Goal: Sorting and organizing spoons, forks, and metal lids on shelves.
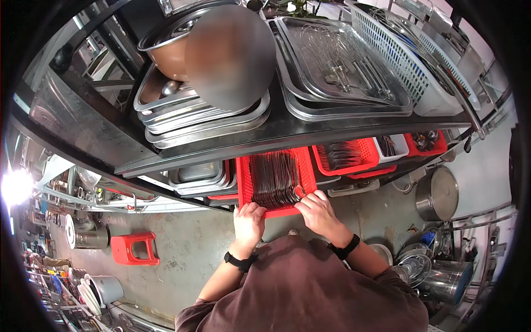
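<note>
A red perforated plastic basket (241,180) juts out from a low shelf toward me. Tightly nested metal cutlery (275,177) fills it in rows; the exact kind is hard to make out. At the basket's near left corner, my left hand (250,222) curls its fingers over the rim. My right hand (321,214) grips the near right corner the same way, close to a small red item (300,191) lying on the cutlery. Both wrists wear black bands.
Above the basket runs a dark shelf (310,133) with stacked metal trays (204,130), whisks in another tray (285,83) and a white basket (420,83). Beside mine stands another red cutlery basket (362,157). On the floor are a red stool (124,249) and a large pot (437,193).
</note>
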`<state>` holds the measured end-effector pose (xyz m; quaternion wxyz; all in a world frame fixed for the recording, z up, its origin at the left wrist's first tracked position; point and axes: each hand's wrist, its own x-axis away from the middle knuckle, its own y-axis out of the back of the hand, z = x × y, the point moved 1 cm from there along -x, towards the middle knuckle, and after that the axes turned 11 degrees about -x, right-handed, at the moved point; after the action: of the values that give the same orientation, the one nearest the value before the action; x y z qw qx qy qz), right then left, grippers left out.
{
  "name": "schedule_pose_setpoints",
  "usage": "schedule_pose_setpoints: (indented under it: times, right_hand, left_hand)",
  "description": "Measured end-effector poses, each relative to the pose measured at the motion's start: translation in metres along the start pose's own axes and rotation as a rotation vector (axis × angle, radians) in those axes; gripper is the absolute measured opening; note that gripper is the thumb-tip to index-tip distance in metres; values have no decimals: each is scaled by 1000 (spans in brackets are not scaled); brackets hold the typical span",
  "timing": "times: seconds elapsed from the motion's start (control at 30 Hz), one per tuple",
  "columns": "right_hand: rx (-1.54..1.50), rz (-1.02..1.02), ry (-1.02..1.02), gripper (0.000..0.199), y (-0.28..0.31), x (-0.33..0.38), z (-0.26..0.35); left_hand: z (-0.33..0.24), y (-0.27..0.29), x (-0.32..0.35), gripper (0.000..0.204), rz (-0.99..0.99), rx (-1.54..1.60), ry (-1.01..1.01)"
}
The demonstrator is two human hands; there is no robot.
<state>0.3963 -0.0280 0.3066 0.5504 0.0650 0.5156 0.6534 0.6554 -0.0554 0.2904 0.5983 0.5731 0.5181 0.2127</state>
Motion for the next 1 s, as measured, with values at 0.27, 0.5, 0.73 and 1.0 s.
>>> schedule_pose_setpoints:
  times: [0.27, 0.5, 0.73, 1.0]
  right_hand:
    - [59, -57, -81, 15, -16, -36, -31]
    - [63, -129, -142, 13, -35, -68, -66]
    - [160, -138, -164, 44, -35, -58, -50]
    - [238, -252, -358, 50, 2, 19, -4]
  left_hand:
    - [19, -22, -49, 17, -4, -40, 24]
    - [39, -45, -94, 12, -1, -89, 37]
    - [43, -39, -94, 14, -17, -32, -40]
    - [44, -26, -90, 27, 6, -13, -131]
